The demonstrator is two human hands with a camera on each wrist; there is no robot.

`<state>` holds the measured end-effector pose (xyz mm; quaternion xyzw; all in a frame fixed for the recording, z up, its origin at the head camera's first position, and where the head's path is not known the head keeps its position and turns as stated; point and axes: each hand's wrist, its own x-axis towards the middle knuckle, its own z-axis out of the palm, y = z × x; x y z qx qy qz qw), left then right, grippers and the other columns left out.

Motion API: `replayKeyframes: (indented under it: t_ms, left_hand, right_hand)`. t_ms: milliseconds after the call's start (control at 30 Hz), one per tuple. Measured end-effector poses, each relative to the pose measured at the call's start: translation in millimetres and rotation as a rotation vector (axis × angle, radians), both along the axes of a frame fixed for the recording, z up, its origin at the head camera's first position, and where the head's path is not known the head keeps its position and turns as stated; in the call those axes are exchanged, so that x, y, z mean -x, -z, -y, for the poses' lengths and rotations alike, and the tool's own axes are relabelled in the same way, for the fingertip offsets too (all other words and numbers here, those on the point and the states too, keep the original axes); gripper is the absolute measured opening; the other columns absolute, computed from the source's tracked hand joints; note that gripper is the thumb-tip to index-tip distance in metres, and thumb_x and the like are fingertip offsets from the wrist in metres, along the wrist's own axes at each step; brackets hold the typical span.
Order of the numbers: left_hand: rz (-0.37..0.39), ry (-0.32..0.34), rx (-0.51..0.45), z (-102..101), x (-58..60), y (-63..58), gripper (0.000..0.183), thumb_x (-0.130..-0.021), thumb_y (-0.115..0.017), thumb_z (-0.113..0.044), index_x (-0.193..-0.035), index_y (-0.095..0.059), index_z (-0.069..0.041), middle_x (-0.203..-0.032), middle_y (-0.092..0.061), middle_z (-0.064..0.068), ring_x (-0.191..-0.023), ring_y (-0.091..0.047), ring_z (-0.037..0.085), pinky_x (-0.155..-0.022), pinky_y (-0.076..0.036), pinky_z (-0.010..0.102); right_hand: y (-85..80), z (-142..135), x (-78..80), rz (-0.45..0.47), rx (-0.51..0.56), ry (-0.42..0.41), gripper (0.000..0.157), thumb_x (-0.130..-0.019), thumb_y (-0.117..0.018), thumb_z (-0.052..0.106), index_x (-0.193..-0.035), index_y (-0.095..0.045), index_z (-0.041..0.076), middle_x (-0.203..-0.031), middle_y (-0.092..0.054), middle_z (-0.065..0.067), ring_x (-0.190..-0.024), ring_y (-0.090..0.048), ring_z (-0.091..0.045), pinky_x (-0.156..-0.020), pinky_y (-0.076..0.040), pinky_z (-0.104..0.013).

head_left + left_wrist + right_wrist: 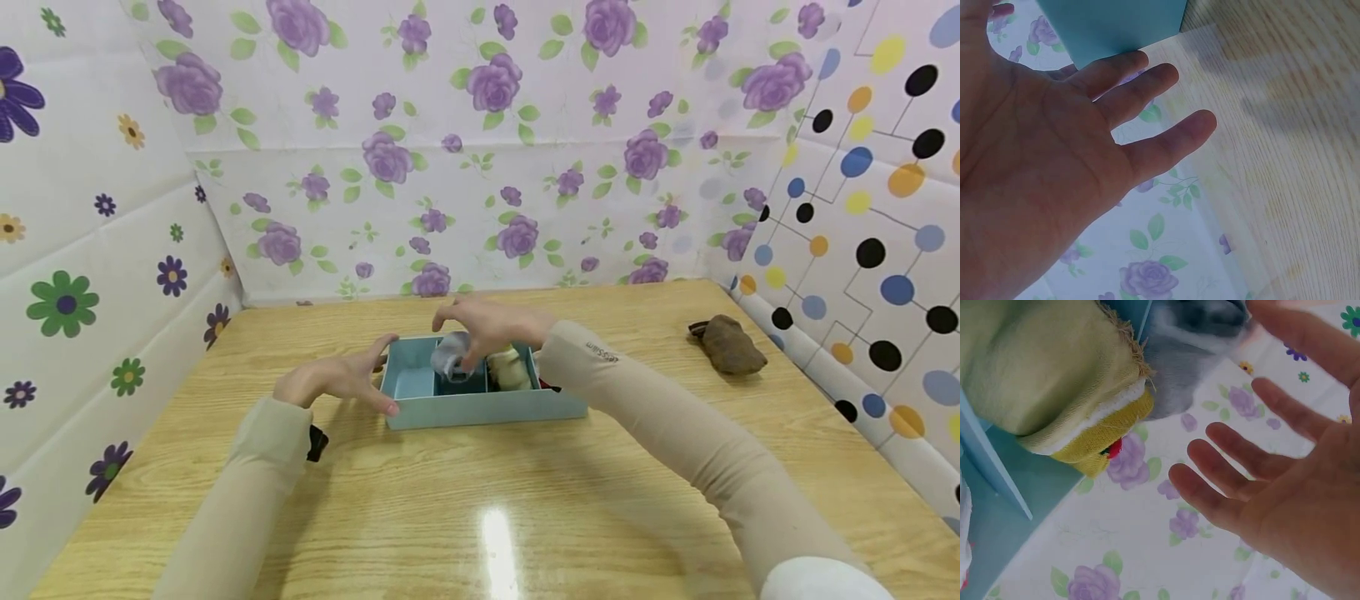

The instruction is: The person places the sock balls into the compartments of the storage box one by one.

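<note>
A light-blue divided box [487, 410] sits on the table. My left hand [337, 379] is at its left end, thumb at the front corner and fingertips by the back corner. In the left wrist view, the fingers are straight and spread beside the box wall [1116, 25]. Above the box's middle part is my right hand [491, 325], its fingers spread. Just below it is a blurred grey sock-like cloth [1179, 372], partly within the middle compartment. A cream-yellow cloth bundle [510, 369] with a yellow band fills the compartment to the right. The far-right compartment is mostly hidden by my sleeve.
A brown bundle [727, 344] with a dark end lies on the wooden table [420, 500] at the right. Patterned sheets enclose the back and both sides. The box's left compartment [413, 382] shows its bare floor.
</note>
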<state>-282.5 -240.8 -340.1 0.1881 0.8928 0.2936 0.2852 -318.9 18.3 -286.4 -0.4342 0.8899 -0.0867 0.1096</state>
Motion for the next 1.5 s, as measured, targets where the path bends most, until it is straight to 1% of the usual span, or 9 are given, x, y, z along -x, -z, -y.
replayKeyframes:
  t_ms: [233, 433, 667, 867, 1033, 1167, 1300, 1400, 1500]
  left_hand:
    - [-0.001, 0.005, -0.004, 1.3, -3.0, -0.8, 0.124, -0.081, -0.078, -0.037, -0.152, 0.021, -0.011, -0.158, 0.002, 0.032, -0.147, -0.006, 0.048, -0.114, -0.02, 0.063]
    - [-0.007, 0.008, -0.009, 5.2, -3.1, 0.9, 0.124, -0.081, -0.078, -0.037, -0.152, 0.02, -0.011, -0.158, 0.004, 0.032, -0.146, -0.005, 0.049, -0.114, -0.02, 0.064]
    - [-0.019, 0.014, -0.025, 6.5, -1.2, 1.6, 0.124, -0.08, -0.078, -0.037, -0.152, 0.02, -0.01, -0.158, 0.005, 0.032, -0.146, -0.005, 0.051, -0.114, -0.02, 0.064]
    - [-0.01, 0.007, -0.033, 6.7, -0.5, 1.8, 0.125, -0.08, -0.079, -0.035, -0.152, 0.02, -0.01, -0.158, 0.003, 0.033, -0.146, -0.005, 0.049, -0.114, -0.021, 0.063]
    - [-0.009, 0.009, -0.031, 6.9, -0.9, 2.5, 0.124, -0.081, -0.078, -0.036, -0.152, 0.021, -0.011, -0.157, 0.002, 0.034, -0.146, -0.007, 0.049, -0.114, -0.021, 0.063]
    - [-0.005, 0.008, -0.033, 6.9, -0.2, 4.1, 0.124, -0.081, -0.078, -0.036, -0.152, 0.021, -0.011, -0.157, 0.002, 0.034, -0.146, -0.007, 0.049, -0.114, -0.021, 0.063]
    - [0.0, 0.006, -0.039, 5.8, 1.5, 5.7, 0.126, -0.08, -0.079, -0.037, -0.152, 0.021, -0.012, -0.158, 0.003, 0.033, -0.147, -0.006, 0.048, -0.114, -0.021, 0.063]
    - [0.001, -0.002, -0.039, 4.9, 2.4, 5.9, 0.127, -0.078, -0.08, -0.037, -0.152, 0.02, -0.014, -0.158, 0.003, 0.031, -0.148, -0.006, 0.046, -0.115, -0.021, 0.062]
    - [0.0, 0.005, -0.042, 4.1, 2.5, 5.0, 0.126, -0.078, -0.08, -0.037, -0.152, 0.02, -0.013, -0.158, 0.003, 0.032, -0.147, -0.006, 0.047, -0.115, -0.021, 0.062]
  right_hand:
    - [1.5, -20.0, 1.2, 0.032, 0.131, 0.036, 0.053, -0.087, -0.069, 0.013, -0.136, -0.05, 0.008, -0.142, -0.05, -0.013, -0.135, -0.044, -0.03, -0.11, -0.039, -0.045]
    - [8.8, -25.0, 1.9, -0.012, 0.169, 0.017, 0.033, -0.091, -0.066, 0.017, -0.123, -0.065, 0.007, -0.126, -0.063, -0.01, -0.111, -0.059, -0.027, -0.096, -0.05, -0.038]
    - [26.4, -6.1, 4.0, -0.078, 0.122, -0.043, 0.015, -0.088, -0.071, 0.018, -0.101, -0.075, 0.011, -0.101, -0.07, -0.003, -0.085, -0.06, -0.014, -0.079, -0.051, -0.027]
    - [36.8, -5.2, 2.7, -0.072, 0.058, 0.001, 0.014, -0.091, -0.067, 0.017, -0.101, -0.075, 0.012, -0.106, -0.071, -0.003, -0.096, -0.065, -0.017, -0.087, -0.053, -0.032]
    - [33.3, -23.5, 6.1, -0.058, 0.199, 0.028, 0.022, -0.093, -0.062, 0.014, -0.111, -0.07, 0.003, -0.113, -0.069, -0.011, -0.108, -0.063, -0.027, -0.094, -0.051, -0.038]
    - [27.6, -58.7, 13.8, -0.057, 0.329, 0.111, 0.03, -0.095, -0.06, 0.016, -0.119, -0.063, -0.002, -0.121, -0.064, -0.019, -0.113, -0.059, -0.031, -0.098, -0.048, -0.043]
    - [29.2, -108.1, 24.5, -0.184, 0.388, 0.258, 0.035, -0.093, -0.063, 0.016, -0.121, -0.06, -0.003, -0.124, -0.061, -0.023, -0.116, -0.055, -0.037, -0.101, -0.044, -0.05]
    - [33.4, -149.7, 31.6, -0.298, 0.334, 0.406, 0.04, -0.091, -0.065, 0.019, -0.124, -0.057, -0.002, -0.126, -0.057, -0.025, -0.119, -0.05, -0.042, -0.101, -0.04, -0.057]
    - [40.4, -191.6, 39.0, -0.341, 0.243, 0.545, 0.048, -0.09, -0.066, 0.023, -0.13, -0.052, -0.002, -0.129, -0.051, -0.029, -0.121, -0.043, -0.049, -0.098, -0.037, -0.063]
